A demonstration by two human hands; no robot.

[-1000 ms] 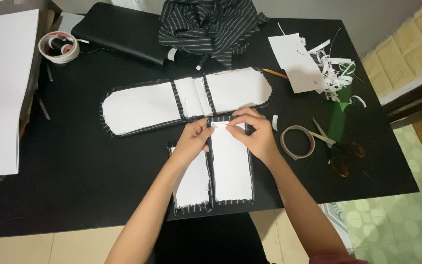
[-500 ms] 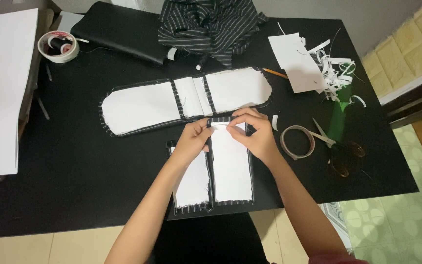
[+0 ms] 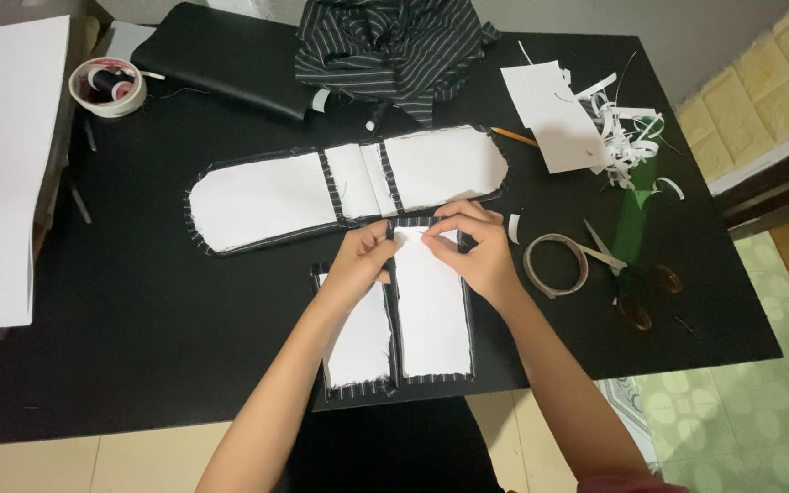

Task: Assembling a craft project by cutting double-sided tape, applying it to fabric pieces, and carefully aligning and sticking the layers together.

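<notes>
Black tabletop [image 3: 139, 347] carrying sewing work, seen from above. Near the front edge lies a rectangular panel [image 3: 431, 319] of white stiffener edged with black striped cloth, with a second, like panel [image 3: 358, 342] just beside it on the left; the two run side by side, long edges touching or nearly so. The left hand [image 3: 362, 265] rests on the upper end of the left panel, fingers curled and pinched at the dark seam strip between the two pieces. The right hand [image 3: 472, 251] lies over the upper end of the right panel, thumb and forefinger closed on its top white edge; whether a pin or needle is held cannot be told. Beyond the hands lies a long rounded-end piece [image 3: 340, 187] of the same white stiffener and striped border, crossed by two dark bands near its middle. Right of the hands are a roll of clear tape [image 3: 554, 265] and scissors [image 3: 627, 278], well apart from the panels. Farther back on the right lie a white paper sheet [image 3: 554, 114], curled paper offcuts [image 3: 627, 132] and a pencil [image 3: 515, 137]. At the far edge sits a heap of black pinstriped fabric [image 3: 390, 46] beside a folded black cloth [image 3: 226, 59]. A white tape roll [image 3: 107, 87] lies at far left, near a large white board [image 3: 2, 164].
</notes>
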